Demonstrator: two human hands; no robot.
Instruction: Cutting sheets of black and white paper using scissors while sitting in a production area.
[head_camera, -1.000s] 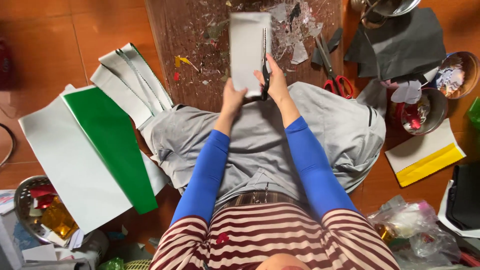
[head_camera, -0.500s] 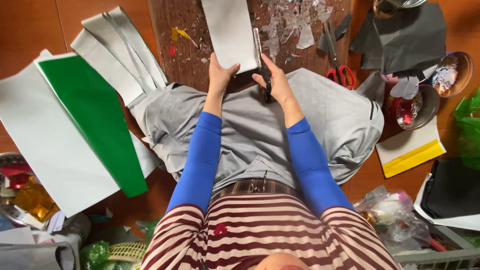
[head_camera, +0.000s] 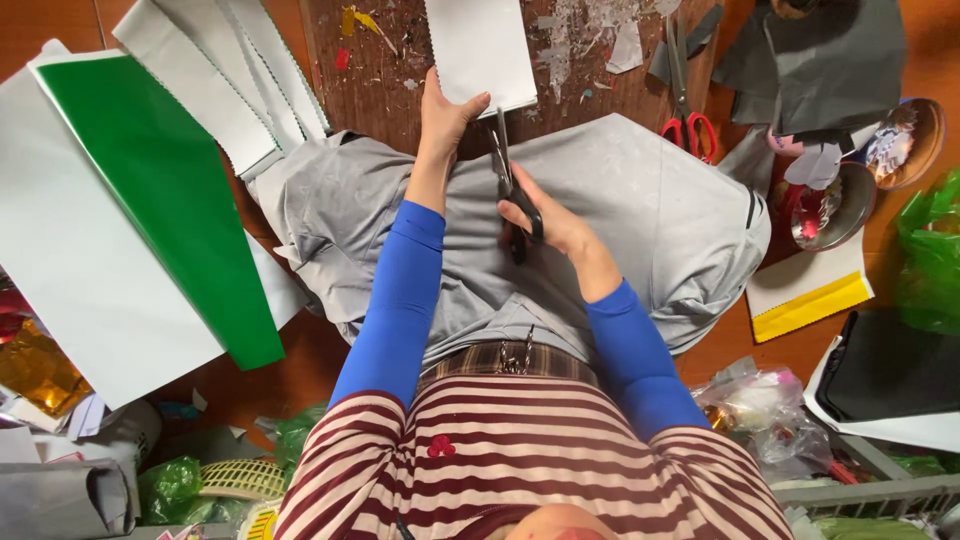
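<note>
Reddish-brown floor (head_camera: 300, 380), scuffed dark wooden board (head_camera: 390, 90), even light.

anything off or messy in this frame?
Mostly clutter, no damage. Paper scraps and paint smears litter the wooden board. Red-handled scissors lie loose among them. The left hand holds the white sheet; the right hand grips black scissors at its edge.

Home craft corner, paper sheets (head_camera: 90, 270), red-handled scissors (head_camera: 685, 120), scraps
</note>
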